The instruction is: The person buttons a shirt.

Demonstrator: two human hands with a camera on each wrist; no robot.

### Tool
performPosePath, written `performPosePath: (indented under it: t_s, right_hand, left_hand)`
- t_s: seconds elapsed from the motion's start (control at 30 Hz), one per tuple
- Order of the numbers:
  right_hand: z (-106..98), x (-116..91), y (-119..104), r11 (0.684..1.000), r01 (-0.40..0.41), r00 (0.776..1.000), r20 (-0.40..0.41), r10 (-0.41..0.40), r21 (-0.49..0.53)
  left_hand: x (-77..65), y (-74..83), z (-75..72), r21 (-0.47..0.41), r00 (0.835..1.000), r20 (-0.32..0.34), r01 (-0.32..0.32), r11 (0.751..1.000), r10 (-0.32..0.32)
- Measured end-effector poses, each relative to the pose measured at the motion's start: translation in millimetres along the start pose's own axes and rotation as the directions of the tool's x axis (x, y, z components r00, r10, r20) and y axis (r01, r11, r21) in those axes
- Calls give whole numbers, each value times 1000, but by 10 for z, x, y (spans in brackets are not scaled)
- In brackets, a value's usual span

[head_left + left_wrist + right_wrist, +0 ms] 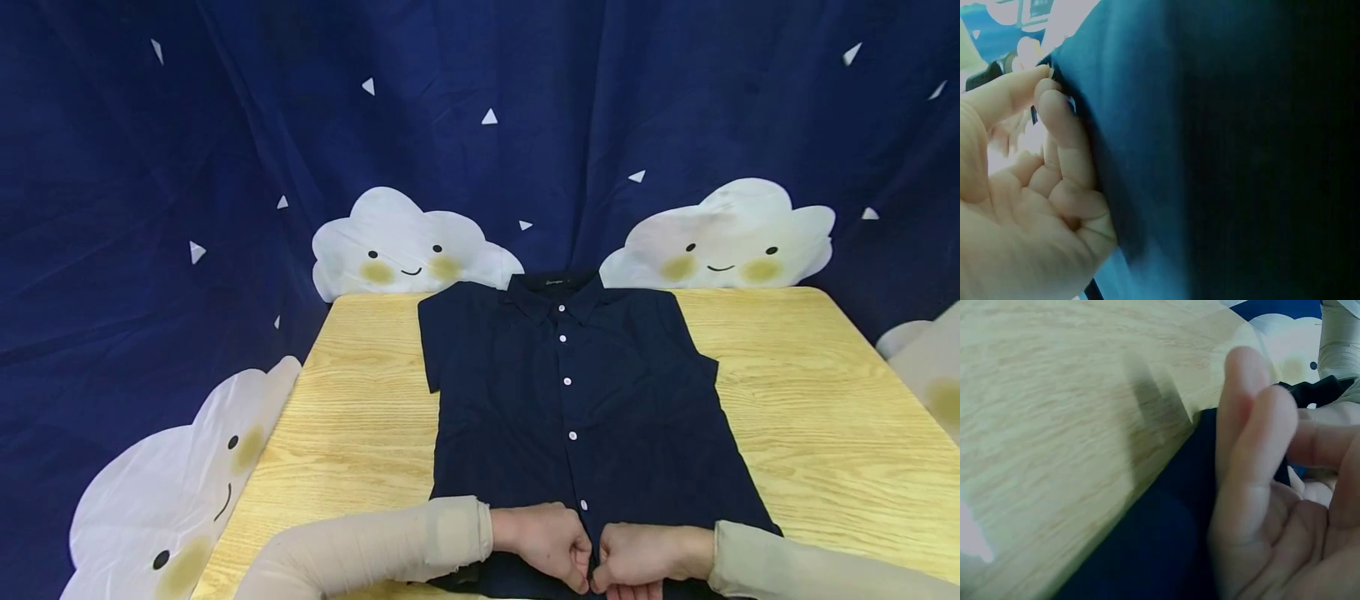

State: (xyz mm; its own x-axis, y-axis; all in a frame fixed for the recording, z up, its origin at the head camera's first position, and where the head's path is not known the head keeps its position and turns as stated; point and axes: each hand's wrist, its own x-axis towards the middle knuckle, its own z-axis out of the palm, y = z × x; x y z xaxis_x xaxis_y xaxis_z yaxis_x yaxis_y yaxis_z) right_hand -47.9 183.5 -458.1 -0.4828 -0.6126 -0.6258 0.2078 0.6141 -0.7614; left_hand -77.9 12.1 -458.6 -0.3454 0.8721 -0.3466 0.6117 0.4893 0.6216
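A dark navy short-sleeved button-up shirt (pixel 495 400) lies front side up, its collar at the far edge and its hem toward me. White buttons run down its middle. Close together at the bottom of the button placket, my left hand (pixel 551 542) and right hand (pixel 648 554) each pinch the cloth with thumb and forefinger. In the left wrist view, the shirt fabric (pixel 1147 125) fills the space beside my left hand (pixel 1029 206). The right wrist view has the shirt's edge (pixel 1160 531) running along the fingers of my right hand (pixel 1260 500).
Beneath the shirt is a light wood-grain table (pixel 367 400) with rounded far corners. A dark blue curtain (pixel 465 92) with smiling white clouds and small white triangles hangs behind it and along the left side. Beige sleeves (pixel 375 542) cover both forearms.
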Motion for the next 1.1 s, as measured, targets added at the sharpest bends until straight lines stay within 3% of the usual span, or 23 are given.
performPosePath:
  t_s: [0.17, 0.37, 0.43, 0.6, 0.73, 0.9, 1.1]
  right_hand:
    - [6, -1, -13, 1000, 16, 1000, 0, -16, 23]
    - [62, 10, -1, 999, 45, 995, -86, -46, -12]
    - [68, 13, 2, 998, 61, 991, -115, -63, -16]
    - [44, 23, 13, 997, 70, 992, -110, -67, 19]
    - [27, 39, 34, 995, 76, 995, -67, -71, 69]
    - [21, 61, 65, 982, 106, 994, -41, -100, 154]
    - [-57, 70, 95, 956, 154, 983, 54, -173, 250]
  left_hand:
    - [2, -15, 4, -67, 1000, 1, 5, 998, -5]
    - [-10, 6, 40, -143, 999, -1, 52, 988, -53]
    - [-18, 14, 58, -233, 997, 9, 78, 969, -78]
    - [-24, 22, 97, -451, 990, 30, 139, 881, -141]
    - [-15, 23, 103, -487, 987, 32, 151, 860, -155]
    - [-17, 28, 80, -496, 990, 51, 142, 857, -134]
    - [-33, 34, 42, -424, 988, 66, 154, 893, -139]
